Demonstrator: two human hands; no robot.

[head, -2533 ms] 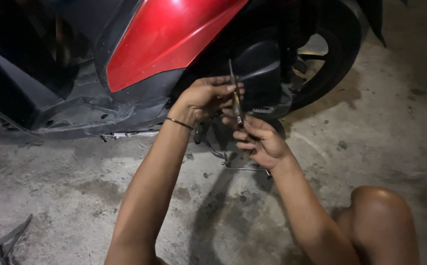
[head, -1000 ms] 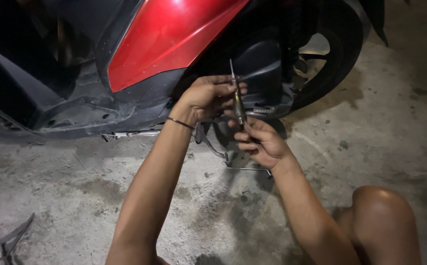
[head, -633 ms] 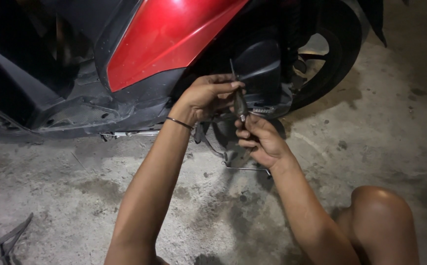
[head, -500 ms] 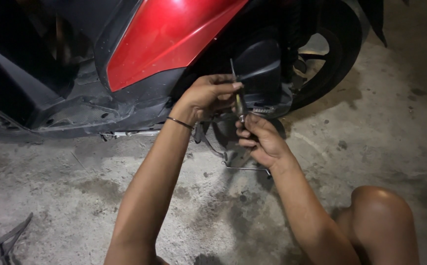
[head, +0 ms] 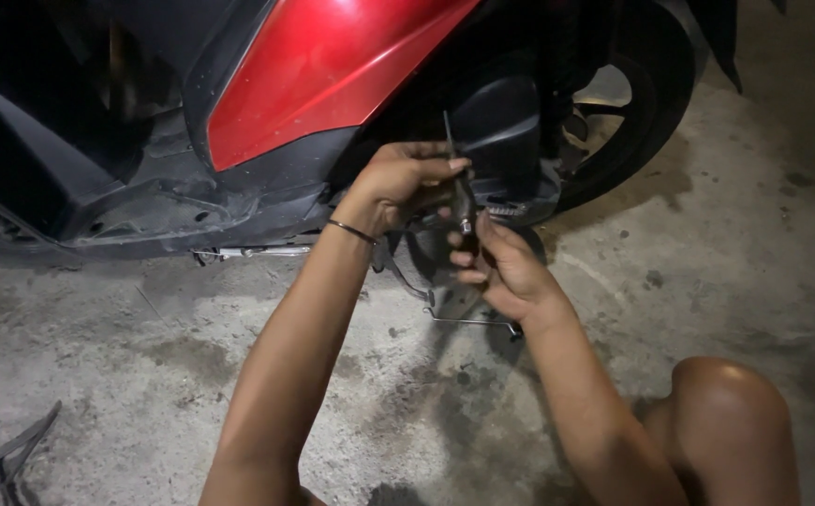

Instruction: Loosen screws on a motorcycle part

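A scooter with a red side panel (head: 333, 66) and black lower bodywork (head: 183, 201) stands on the concrete in front of me. Both my hands are up at its dark engine cover (head: 501, 122). My left hand (head: 403, 183), a thin bracelet on its wrist, pinches the upper part of a slim metal rod-like tool (head: 454, 169) that stands nearly upright. My right hand (head: 506, 267) grips the same tool's lower end from below. What the tool's tip touches is too dark to tell.
The rear wheel (head: 632, 112) is at the upper right. A wire centre stand (head: 468, 319) rests on the stained concrete floor (head: 145, 375) under my hands. My bare knee (head: 735, 422) is at the lower right. A dark strap-like piece (head: 5, 459) lies at the lower left.
My hands have shifted only slightly around the tool; the tool stays nearly upright at the same spot by the engine cover.
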